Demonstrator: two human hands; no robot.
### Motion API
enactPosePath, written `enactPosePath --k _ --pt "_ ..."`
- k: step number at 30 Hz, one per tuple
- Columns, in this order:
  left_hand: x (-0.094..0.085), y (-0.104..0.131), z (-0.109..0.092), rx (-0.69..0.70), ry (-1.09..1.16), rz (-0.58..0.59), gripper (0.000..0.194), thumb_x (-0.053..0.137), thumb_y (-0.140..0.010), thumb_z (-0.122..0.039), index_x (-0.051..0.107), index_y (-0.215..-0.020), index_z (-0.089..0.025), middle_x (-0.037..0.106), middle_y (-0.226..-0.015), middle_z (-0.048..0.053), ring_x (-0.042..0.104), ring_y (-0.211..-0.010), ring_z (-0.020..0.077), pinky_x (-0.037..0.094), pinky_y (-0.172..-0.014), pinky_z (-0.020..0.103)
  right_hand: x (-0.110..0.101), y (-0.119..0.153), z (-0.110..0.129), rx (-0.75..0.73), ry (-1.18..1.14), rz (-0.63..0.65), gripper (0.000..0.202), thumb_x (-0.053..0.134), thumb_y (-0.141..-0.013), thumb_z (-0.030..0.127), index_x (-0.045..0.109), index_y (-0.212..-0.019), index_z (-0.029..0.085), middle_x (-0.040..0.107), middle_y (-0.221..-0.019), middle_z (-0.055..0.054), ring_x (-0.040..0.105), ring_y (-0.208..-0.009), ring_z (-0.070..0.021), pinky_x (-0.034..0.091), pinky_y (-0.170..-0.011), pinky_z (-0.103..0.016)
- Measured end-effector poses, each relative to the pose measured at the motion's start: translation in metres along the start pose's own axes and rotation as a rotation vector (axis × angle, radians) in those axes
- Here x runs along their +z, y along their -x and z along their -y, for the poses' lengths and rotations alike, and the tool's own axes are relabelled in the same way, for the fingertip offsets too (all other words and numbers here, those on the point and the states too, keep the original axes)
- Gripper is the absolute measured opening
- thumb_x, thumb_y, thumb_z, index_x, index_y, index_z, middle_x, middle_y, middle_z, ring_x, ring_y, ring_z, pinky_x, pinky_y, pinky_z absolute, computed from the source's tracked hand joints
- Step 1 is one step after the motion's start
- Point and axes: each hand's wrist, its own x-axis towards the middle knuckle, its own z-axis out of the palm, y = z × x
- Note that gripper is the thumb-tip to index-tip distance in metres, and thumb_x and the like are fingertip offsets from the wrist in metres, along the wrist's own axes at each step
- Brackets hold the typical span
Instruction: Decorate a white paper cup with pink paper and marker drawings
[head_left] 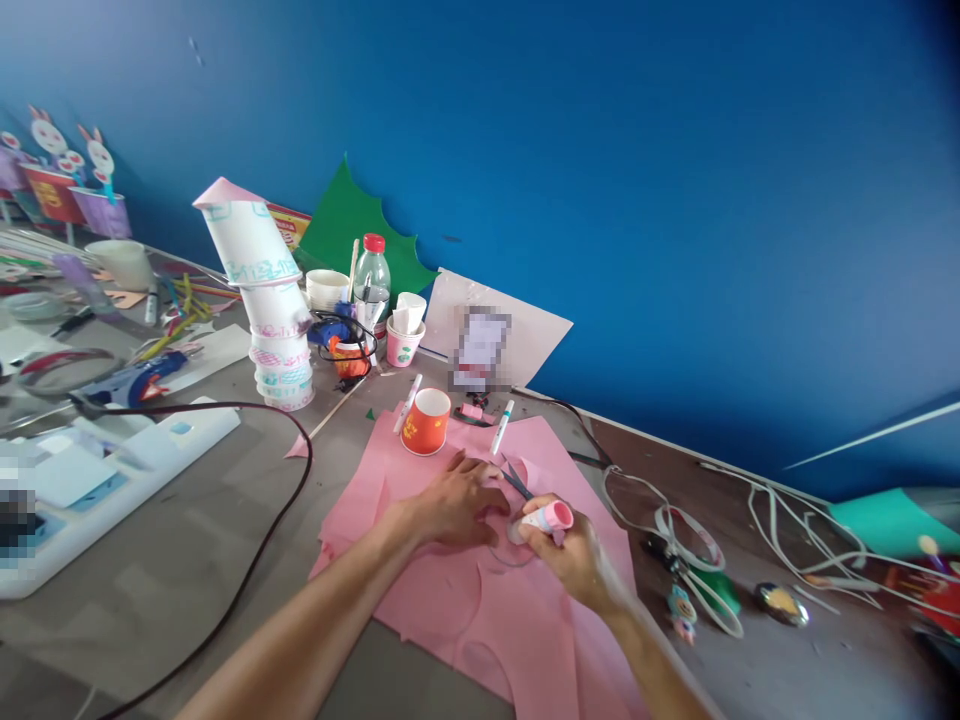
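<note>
The left hand (461,500), loosely spread, rested on the pink paper (525,620), which looked light, creasable and best pressed flat. Above it, the glue stick (541,517), likely light and stiff, sat barrel-gripped in the closed right hand (574,560).

phone (481,348): pixelated | scissors (516,480): handles hidden | teal sheet (885,520): cut off right

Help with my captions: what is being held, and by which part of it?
The right hand holds a glue stick by its barrel, pink end sticking out. The left hand rests on paper.
</note>
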Motion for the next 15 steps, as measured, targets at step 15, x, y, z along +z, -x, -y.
enactPosePath --k 15 --pt "-0.006 0.002 -0.004 -0.031 0.010 0.011 0.049 0.075 -0.072 -0.040 0.062 -0.118 -0.029 0.057 -0.131 0.007 0.050 -0.123 0.0300 0.033 -0.109 0.050 -0.026 -0.015 -0.026 0.035 -0.399 -0.518 0.048 0.055 -0.084 0.061 0.070 -0.097 0.017 0.063 -0.072 -0.004 0.053 -0.065 -0.0187 0.043 -0.061 -0.030"
